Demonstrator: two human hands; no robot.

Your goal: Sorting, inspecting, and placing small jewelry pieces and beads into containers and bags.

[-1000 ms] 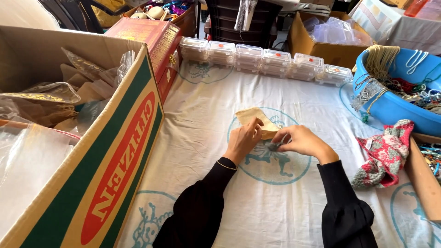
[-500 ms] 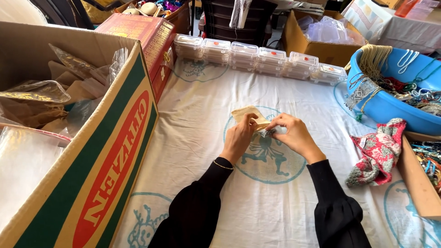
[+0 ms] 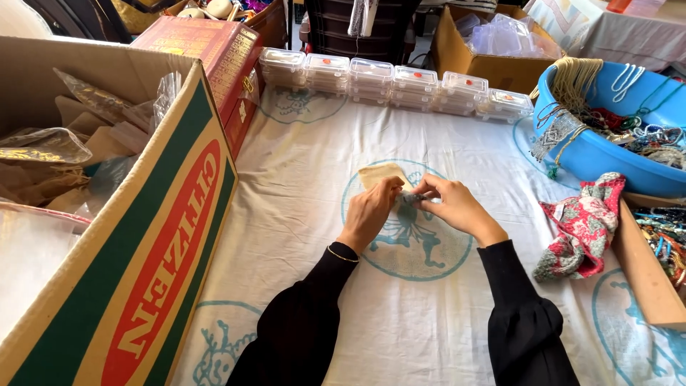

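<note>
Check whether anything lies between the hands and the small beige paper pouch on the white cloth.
Nothing visible does. The left hand already grips the small beige paper pouch at its near edge, and the right hand pinches a small dark item right beside it. The white printed cloth around them holds nothing close by.

White cloth with blue printed roundels (image 3: 300,214) covers the tabletop. Large open cardboard box with crumpled plastic bags (image 3: 107,214) at left. Row of clear lidded plastic boxes (image 3: 393,82) along far edge. Blue plastic tub of corded jewellery (image 3: 607,143) at right; red floral cloth (image 3: 579,225) just beside it.
</note>
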